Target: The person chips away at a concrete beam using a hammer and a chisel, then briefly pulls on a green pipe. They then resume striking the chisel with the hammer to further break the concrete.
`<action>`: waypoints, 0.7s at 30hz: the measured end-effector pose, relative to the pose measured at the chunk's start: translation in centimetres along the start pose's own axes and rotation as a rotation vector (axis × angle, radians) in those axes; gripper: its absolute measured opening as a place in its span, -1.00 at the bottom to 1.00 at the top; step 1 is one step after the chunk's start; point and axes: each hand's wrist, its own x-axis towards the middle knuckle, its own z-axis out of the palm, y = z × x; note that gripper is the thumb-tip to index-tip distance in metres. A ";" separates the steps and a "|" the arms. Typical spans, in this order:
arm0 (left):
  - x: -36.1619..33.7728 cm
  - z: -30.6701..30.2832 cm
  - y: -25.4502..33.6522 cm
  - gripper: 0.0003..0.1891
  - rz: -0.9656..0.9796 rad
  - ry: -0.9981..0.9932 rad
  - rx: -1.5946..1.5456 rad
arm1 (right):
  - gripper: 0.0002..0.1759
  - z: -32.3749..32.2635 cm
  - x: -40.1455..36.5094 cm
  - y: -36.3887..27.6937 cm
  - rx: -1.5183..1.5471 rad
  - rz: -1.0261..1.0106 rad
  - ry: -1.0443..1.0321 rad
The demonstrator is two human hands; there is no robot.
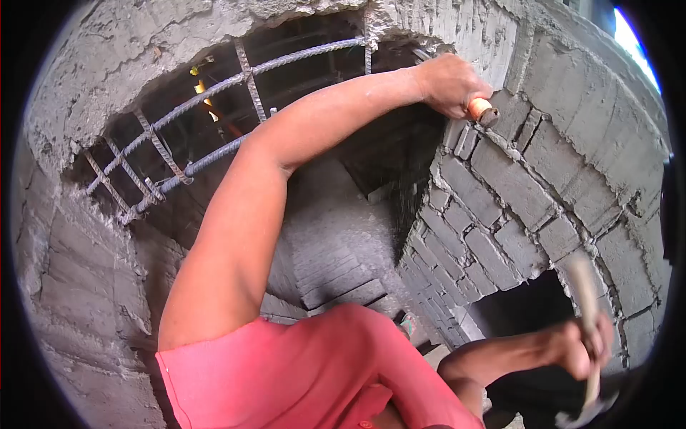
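Observation:
My left hand is up at the top right of the opening, closed round a chisel. The chisel's orange grip and dark, worn butt end stick out beside my fingers; part of its shaft shows on the far side, by the broken concrete edge. Lower down on the right, my right hand grips a hammer by its wooden handle. The hammer's metal head hangs below the hand, and the handle's upper end is smeared by motion. Hammer and chisel are well apart.
Bare steel rebar crosses the gap on the upper left. Rough plaster covers the left wall, and a brick wall with mortar joints stands on the right. A dark square hole is in that wall. Grey steps lie below.

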 end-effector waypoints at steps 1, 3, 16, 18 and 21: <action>0.1 0.0 0.2 -0.76 -0.017 -0.011 0.002 | -0.82 -3.4 2.5 0.7 0.356 -0.022 0.081; 0.5 -0.1 0.1 -0.76 -0.024 -0.025 0.007 | -0.77 -2.3 0.4 0.2 1.677 0.194 0.416; 0.9 -0.2 -0.3 -0.77 0.004 -0.029 -0.011 | -0.87 4.1 -2.8 -2.3 0.128 0.500 0.192; 0.9 0.2 -0.4 -0.77 0.006 -0.017 -0.019 | -0.82 0.5 2.7 -2.6 0.519 0.315 0.279; 0.8 0.0 -0.3 -0.77 0.011 -0.004 -0.024 | -0.81 3.1 -3.3 -1.7 1.105 0.299 0.562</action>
